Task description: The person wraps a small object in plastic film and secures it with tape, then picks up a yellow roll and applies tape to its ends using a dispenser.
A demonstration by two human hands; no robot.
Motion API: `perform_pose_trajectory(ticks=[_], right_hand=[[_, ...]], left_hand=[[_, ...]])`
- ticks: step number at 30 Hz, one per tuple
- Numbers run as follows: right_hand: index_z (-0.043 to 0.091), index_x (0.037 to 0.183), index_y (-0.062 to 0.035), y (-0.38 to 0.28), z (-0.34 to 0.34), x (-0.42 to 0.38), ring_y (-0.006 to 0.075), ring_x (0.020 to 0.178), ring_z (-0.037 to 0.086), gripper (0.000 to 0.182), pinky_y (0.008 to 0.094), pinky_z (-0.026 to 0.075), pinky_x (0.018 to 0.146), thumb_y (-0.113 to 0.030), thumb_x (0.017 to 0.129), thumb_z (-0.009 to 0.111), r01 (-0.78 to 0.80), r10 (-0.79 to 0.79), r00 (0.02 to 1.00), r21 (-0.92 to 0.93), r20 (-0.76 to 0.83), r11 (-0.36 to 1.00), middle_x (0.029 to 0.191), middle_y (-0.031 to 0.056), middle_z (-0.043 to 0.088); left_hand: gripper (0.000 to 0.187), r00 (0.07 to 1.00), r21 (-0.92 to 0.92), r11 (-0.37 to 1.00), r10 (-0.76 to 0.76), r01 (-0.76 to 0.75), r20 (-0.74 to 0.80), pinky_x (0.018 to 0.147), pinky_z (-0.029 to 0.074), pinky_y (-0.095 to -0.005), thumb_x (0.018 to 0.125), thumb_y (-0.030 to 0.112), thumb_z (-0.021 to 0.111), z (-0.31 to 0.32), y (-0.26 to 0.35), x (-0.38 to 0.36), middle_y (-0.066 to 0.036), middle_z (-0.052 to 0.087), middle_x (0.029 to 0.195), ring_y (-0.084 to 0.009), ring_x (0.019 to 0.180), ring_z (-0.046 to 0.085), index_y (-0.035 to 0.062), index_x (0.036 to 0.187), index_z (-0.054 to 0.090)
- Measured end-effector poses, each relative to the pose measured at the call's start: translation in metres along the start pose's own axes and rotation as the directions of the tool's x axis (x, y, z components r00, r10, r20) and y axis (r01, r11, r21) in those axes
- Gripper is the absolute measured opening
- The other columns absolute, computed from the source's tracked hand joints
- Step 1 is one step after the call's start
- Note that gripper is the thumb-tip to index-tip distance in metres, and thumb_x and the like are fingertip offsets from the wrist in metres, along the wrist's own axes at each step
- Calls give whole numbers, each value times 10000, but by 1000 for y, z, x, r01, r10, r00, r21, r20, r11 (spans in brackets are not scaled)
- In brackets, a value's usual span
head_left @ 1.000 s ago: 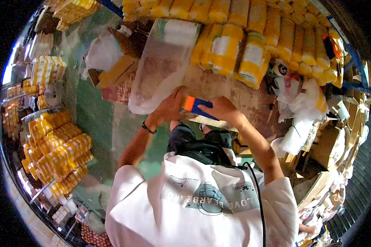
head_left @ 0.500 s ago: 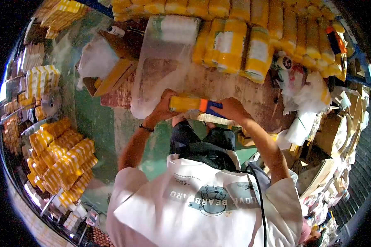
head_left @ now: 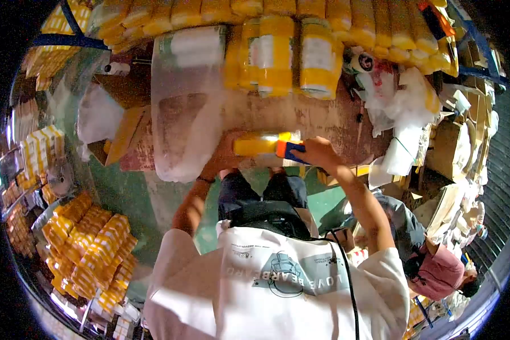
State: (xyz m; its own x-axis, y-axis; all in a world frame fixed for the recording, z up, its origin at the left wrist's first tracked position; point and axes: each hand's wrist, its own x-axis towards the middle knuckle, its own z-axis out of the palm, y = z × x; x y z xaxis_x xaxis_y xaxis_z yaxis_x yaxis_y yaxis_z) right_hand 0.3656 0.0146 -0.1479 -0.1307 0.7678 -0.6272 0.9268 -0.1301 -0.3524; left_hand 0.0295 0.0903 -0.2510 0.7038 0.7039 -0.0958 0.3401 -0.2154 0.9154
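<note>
Over the front edge of the table, my left hand point(head_left: 223, 152) is closed around the left end of a yellow wrapped package point(head_left: 253, 147). My right hand point(head_left: 317, 152) grips an orange-and-blue tape dispenser point(head_left: 289, 151), its orange end against the package's right end. A bright, shiny patch shows on the top right of the package. Behind my left hand lies a long sheet of clear plastic wrap point(head_left: 181, 107) with a white and green end. Large yellow-and-white bundles point(head_left: 275, 56) stand farther back on the table.
Yellow rolls point(head_left: 357, 22) line the back. A cardboard box point(head_left: 127, 133) with white wrap stands at left. Stacked yellow packages point(head_left: 90, 243) fill the lower left. Clear plastic bags point(head_left: 405, 153) and cartons lie at right. Another person in a pink top point(head_left: 439, 272) is at lower right.
The view has shifted, with the table things now farther left and higher. My right hand and the dispenser are slightly lower against the package. The person in pink shows more.
</note>
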Motion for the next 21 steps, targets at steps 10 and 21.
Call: perform_pose_trajectory(ticks=[10, 21], right_hand=[[738, 818, -15, -44, 10, 0, 392, 728, 689, 589, 495, 549, 678, -584, 863, 590, -133, 132, 991, -40, -19, 990, 773, 217, 696], [734, 841, -10, 35, -31, -14, 359, 738, 692, 580, 466, 558, 707, -577, 875, 616, 85, -97, 993, -153, -70, 985, 766, 206, 688]], left_hand=[[759, 998, 712, 702, -36, -10, 50, 1132, 277, -573, 671, 341, 782, 38, 50, 11, -226, 453, 1374, -433, 1308, 392, 34, 1312, 515], [901, 986, 746, 656, -16, -113, 164, 1129, 284, -560, 621, 396, 832, 59, 28, 21, -190, 482, 1376, -398, 1295, 425, 87, 1386, 471]])
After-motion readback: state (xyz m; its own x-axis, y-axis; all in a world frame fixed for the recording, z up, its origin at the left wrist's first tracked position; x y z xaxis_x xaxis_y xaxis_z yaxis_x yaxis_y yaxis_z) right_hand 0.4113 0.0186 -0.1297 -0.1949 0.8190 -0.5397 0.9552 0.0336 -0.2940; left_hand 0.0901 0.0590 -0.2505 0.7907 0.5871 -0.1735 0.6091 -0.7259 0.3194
